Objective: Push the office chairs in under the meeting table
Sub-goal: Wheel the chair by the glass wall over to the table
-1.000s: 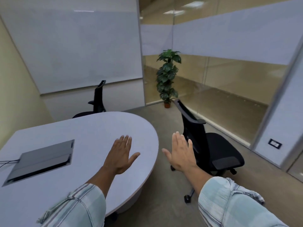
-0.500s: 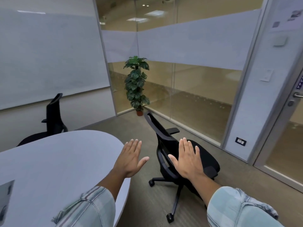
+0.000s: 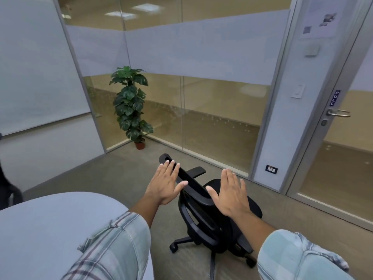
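A black office chair (image 3: pixel 203 215) on castors stands on the carpet just right of the pale grey meeting table (image 3: pixel 50 229), its backrest towards me and its seat facing the glass wall. My left hand (image 3: pixel 165 183) is flat and open over the top edge of the backrest, fingers spread. My right hand (image 3: pixel 230 194) is open too, held above the seat side of the backrest; I cannot tell whether either hand touches the chair. A second black chair (image 3: pixel 8 188) shows only as a dark sliver at the left edge.
A potted plant (image 3: pixel 131 106) stands in the corner by the glass partition (image 3: pixel 201 108). A glass door with a lever handle (image 3: pixel 337 113) and a "PULL" sign is on the right. Open carpet lies between the chair and the glass wall.
My view has swung right, off the table and towards the door. Both open hands have moved from beside the table's edge to over the black chair's backrest.
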Demonstrator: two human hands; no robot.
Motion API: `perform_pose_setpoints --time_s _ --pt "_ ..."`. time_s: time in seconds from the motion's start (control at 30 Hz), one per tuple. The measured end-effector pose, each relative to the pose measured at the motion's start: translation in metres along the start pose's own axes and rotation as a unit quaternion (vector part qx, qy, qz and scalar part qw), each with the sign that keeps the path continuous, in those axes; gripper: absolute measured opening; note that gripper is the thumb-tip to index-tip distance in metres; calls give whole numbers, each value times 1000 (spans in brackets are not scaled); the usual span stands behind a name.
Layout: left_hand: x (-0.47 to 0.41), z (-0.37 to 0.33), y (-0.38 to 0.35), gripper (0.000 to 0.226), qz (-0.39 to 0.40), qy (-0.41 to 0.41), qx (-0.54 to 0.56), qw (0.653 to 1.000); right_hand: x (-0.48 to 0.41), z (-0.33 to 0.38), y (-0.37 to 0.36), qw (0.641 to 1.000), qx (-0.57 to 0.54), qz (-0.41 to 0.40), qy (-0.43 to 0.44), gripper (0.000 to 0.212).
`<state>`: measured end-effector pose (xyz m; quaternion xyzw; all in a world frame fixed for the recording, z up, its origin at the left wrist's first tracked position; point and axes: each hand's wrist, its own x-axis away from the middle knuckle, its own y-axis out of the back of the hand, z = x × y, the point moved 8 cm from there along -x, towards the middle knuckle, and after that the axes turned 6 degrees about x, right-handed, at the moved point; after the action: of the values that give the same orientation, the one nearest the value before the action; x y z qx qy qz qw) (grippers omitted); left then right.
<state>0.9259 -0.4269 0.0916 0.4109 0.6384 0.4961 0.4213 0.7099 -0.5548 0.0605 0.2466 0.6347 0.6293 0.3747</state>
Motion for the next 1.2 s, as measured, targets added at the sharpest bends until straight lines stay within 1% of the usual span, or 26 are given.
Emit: perform_pose_setpoints --time_s 0.07,0.17,0.23,0.3,0.43,0.5,0.57,0.7,0.8,0.87,1.0,1.2 --pt "-25 15 -5 105 12 -4 7 1000 -14 15 -13 999 -30 15 -22 117" --pt "-55 30 -18 92 43 -16 12 999 -30 35 -34 991 -100 64 -70 122" --pt "-74 38 -29 86 65 -25 14 997 -36 49 -49 985 -118 86 -90 124" --pt "-93 46 -41 84 94 -38 16 995 -40 62 -63 983 -107 104 -103 127" --pt "-115 56 -67 83 148 -65 -5 987 -40 68 -72 986 -6 112 -120 142" --pt "-126 62 -71 80 146 -75 -12 986 -43 68 -71 986 19 105 -126 145" --pt "-139 68 -73 77 140 -86 -8 986 -50 69 -72 986 29 109 -122 143" --pt "-160 82 -72 71 146 -105 -12 984 -58 76 -72 988 42 113 -100 128" --pt "-169 86 -73 70 140 -117 -25 983 -60 78 -72 987 49 108 -104 124" --pt "-170 86 -75 69 133 -116 -23 984 -61 78 -73 988 48 105 -104 125" --pt "-165 83 -76 72 134 -109 -21 985 -61 71 -69 991 39 88 -97 137" --pt "-160 70 -77 70 133 -91 -32 986 -61 52 -67 995 30 71 -69 134"
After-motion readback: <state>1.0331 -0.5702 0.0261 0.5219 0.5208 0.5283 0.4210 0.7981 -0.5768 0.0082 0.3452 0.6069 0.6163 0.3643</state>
